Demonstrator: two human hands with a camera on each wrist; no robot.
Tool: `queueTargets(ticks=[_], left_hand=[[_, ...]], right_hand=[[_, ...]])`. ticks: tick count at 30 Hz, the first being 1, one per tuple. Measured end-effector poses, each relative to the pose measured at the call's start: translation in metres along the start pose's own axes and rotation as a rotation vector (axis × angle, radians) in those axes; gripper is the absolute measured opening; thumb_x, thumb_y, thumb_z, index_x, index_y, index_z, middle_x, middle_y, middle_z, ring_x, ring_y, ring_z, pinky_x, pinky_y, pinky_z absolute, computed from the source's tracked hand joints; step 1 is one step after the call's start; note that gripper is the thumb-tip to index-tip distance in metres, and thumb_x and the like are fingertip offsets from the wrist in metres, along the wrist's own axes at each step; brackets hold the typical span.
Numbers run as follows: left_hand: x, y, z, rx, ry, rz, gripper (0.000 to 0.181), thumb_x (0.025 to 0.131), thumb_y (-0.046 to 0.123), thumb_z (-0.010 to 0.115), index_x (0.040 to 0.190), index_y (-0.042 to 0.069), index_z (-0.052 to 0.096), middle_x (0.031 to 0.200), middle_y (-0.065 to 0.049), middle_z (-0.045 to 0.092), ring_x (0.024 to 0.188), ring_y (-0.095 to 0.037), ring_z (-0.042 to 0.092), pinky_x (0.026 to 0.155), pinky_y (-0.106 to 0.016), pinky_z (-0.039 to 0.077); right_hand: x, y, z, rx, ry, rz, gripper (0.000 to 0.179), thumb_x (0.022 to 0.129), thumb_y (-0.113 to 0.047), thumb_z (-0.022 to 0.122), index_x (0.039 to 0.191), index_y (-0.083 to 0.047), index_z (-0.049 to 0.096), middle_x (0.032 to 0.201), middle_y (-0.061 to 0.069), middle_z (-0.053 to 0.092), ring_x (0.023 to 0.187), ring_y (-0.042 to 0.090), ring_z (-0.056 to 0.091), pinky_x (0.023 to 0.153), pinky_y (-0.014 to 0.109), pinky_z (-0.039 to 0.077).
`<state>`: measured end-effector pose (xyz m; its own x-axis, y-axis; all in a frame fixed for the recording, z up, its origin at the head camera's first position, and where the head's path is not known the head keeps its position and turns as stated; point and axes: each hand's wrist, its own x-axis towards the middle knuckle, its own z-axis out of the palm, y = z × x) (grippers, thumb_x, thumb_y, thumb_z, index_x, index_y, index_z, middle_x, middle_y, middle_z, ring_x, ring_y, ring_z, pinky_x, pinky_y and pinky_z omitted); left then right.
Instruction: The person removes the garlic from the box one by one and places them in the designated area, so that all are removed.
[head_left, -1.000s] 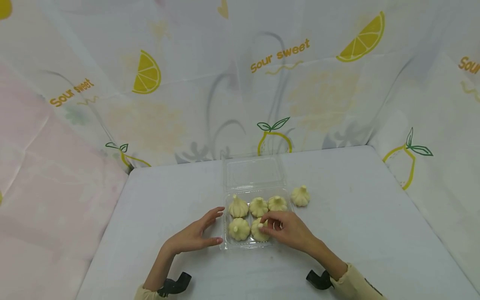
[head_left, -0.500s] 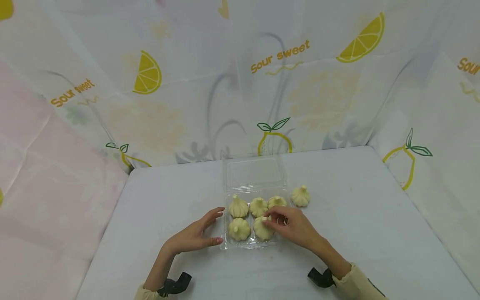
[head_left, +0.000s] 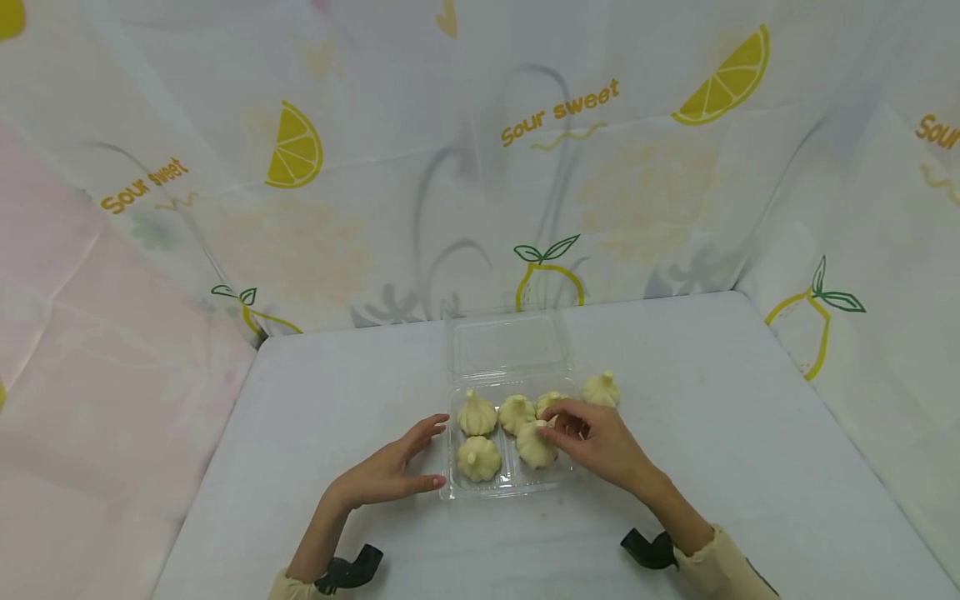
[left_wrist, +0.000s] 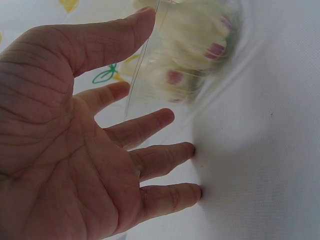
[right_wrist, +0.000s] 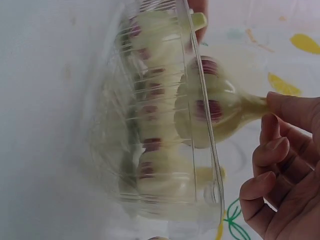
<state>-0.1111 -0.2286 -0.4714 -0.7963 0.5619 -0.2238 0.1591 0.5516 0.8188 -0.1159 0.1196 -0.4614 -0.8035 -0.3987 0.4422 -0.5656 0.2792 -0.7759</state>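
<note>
My right hand point(head_left: 600, 446) pinches a garlic bulb point(head_left: 536, 447) by its stem between thumb and index finger. In the right wrist view that bulb point(right_wrist: 227, 100) is raised partly above the rim of a clear plastic box point(right_wrist: 216, 165), its lower part seen through the wall. Several pale garlic bulbs point(head_left: 478, 458) sit in the box's compartments, and the right fingers partly cover the one at back right. Beside the box's left edge, my left hand point(head_left: 386, 477) stands with fingers spread; the left wrist view shows its thumb at the box's rim point(left_wrist: 142, 55).
The box's clear lid point(head_left: 510, 346) is folded back toward the rear of the white table point(head_left: 337, 375). Another garlic bulb point(head_left: 601, 389) lies on the table just right of the box, behind my right hand. A lemon-print cloth point(head_left: 405, 208) hangs behind the table.
My right hand has lifted the garlic bulb from the front middle of the box and carried it a little to the right and back. The left hand stays where it was.
</note>
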Motion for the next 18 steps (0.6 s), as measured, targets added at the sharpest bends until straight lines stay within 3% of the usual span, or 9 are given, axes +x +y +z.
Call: queueTargets(ticks=[12, 18], left_hand=[[0.0, 0.002, 0.0, -0.014, -0.001, -0.008, 0.085, 0.088, 0.038, 0.074, 0.155, 0.025, 0.024, 0.155, -0.016, 0.033, 0.14, -0.044, 0.031, 0.108, -0.063, 0.027], [0.0, 0.001, 0.0, -0.016, -0.001, -0.006, 0.084, 0.088, 0.038, 0.075, 0.155, 0.025, 0.024, 0.154, -0.017, 0.034, 0.14, -0.044, 0.032, 0.108, -0.063, 0.028]], right_hand=[[0.002, -0.004, -0.021, -0.014, 0.069, 0.073, 0.014, 0.087, -0.011, 0.077, 0.098, -0.017, 0.07, 0.071, -0.006, 0.061, 0.057, 0.009, 0.052, 0.05, 0.024, 0.045], [0.004, -0.01, -0.033, -0.062, 0.125, 0.1, 0.019, 0.083, -0.003, 0.078, 0.097, -0.012, 0.07, 0.073, -0.003, 0.064, 0.059, 0.011, 0.054, 0.052, 0.025, 0.046]])
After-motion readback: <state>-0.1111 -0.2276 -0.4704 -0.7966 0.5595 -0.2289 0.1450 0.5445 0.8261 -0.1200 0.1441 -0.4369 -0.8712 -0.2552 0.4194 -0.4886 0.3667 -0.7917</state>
